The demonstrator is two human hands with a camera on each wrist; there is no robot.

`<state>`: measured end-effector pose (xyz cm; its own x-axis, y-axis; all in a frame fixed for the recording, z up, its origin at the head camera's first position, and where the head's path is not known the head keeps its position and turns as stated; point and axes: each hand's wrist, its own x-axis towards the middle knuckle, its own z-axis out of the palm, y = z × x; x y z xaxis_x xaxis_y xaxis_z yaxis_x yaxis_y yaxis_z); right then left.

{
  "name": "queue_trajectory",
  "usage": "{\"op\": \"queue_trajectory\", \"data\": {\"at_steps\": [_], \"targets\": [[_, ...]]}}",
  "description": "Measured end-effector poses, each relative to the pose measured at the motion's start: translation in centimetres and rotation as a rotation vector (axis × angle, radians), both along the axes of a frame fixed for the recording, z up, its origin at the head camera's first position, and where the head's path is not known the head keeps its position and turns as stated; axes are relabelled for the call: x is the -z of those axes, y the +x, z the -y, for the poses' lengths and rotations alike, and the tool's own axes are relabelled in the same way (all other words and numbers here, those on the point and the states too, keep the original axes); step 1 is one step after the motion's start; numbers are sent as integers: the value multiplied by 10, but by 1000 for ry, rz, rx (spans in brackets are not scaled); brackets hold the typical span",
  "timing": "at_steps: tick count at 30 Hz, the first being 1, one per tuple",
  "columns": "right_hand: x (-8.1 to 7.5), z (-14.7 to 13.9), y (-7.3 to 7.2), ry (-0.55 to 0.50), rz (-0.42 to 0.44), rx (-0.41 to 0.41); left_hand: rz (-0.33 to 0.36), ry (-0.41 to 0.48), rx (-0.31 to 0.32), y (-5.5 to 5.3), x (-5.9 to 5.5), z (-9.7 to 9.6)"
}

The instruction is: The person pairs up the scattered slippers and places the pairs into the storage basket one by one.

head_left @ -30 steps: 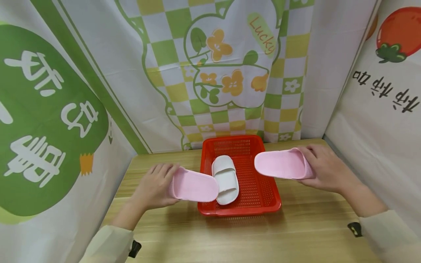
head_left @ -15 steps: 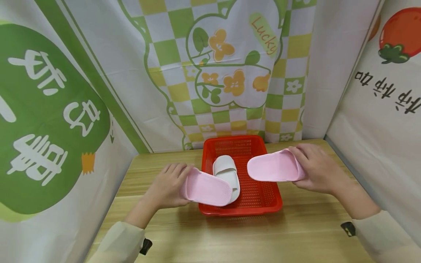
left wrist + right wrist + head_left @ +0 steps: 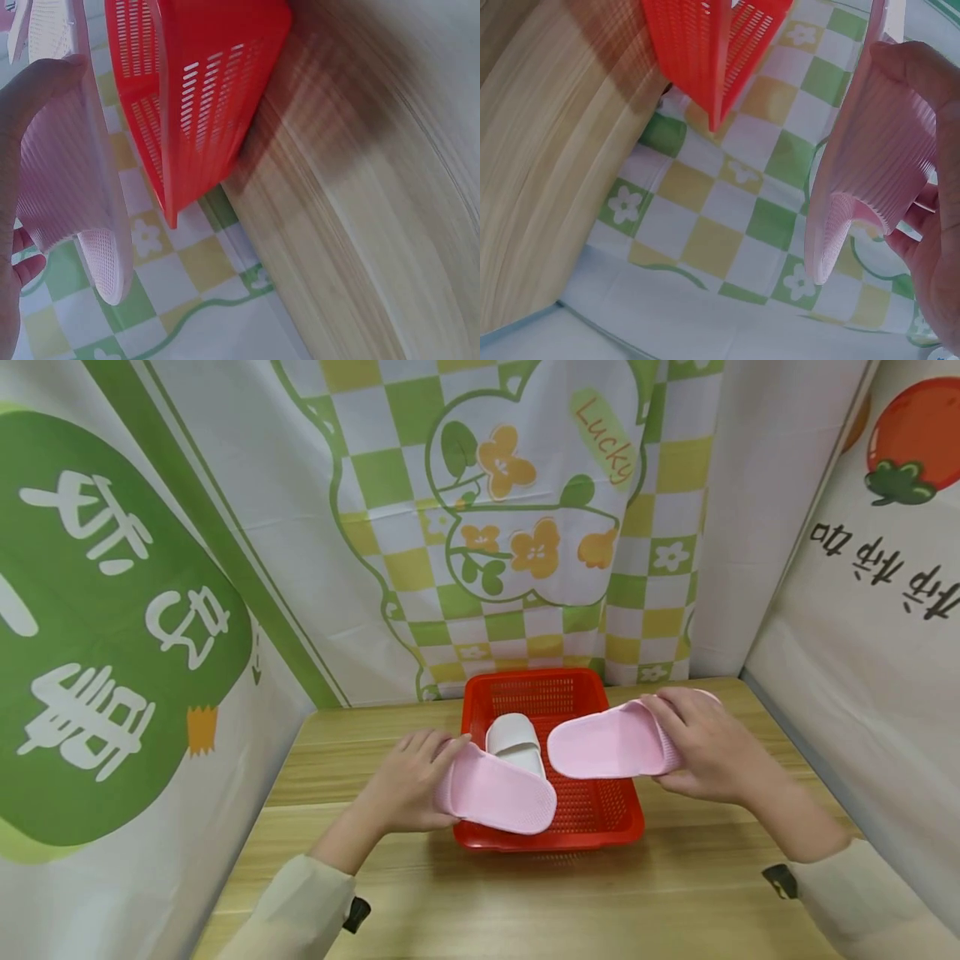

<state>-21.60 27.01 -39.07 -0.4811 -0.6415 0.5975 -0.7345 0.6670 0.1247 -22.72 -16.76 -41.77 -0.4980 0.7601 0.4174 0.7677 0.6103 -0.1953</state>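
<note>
My left hand (image 3: 408, 785) grips a pink slipper (image 3: 504, 797) across its ribbed strap, the sole's end pointing right over the front of the red basket (image 3: 622, 837). In the left wrist view, the thumb presses on the edge of this slipper (image 3: 64, 161). The other pink slipper (image 3: 603, 743) is in my right hand (image 3: 708, 747), its end pointing left over the basket's right side. Fingers wrap its strap (image 3: 889, 150) in the right wrist view. Inside the basket, on the left, lies a white slipper (image 3: 513, 735), partly hidden behind the left pink one.
The basket stands on a wooden table (image 3: 360, 760) near its back edge. A checkered green and yellow cloth (image 3: 517, 627) hangs behind. Printed sheets cover the left wall (image 3: 277, 735) and the right wall (image 3: 840, 635).
Both pink slippers have moved inward over the basket, the left one to the right and the right one to the left. The left slipper now covers more of the white footwear.
</note>
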Motion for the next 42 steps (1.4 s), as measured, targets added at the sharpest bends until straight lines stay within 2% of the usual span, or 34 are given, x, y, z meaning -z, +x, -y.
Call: {"op": "queue_trajectory", "data": {"at_steps": [12, 24, 31, 42], "targets": [[-5, 13, 4, 8, 9, -9, -36, 17, 11, -3, -3, -16], [-6, 29, 4, 17, 13, -13, -54, 25, -42, -5, -4, -24], [-3, 36, 6, 27, 51, -11, -34, 31, -53, -3, -5, -29], [-3, 45, 10, 46, 93, -24, -18, 58, -34, -2, -6, -34]]}}
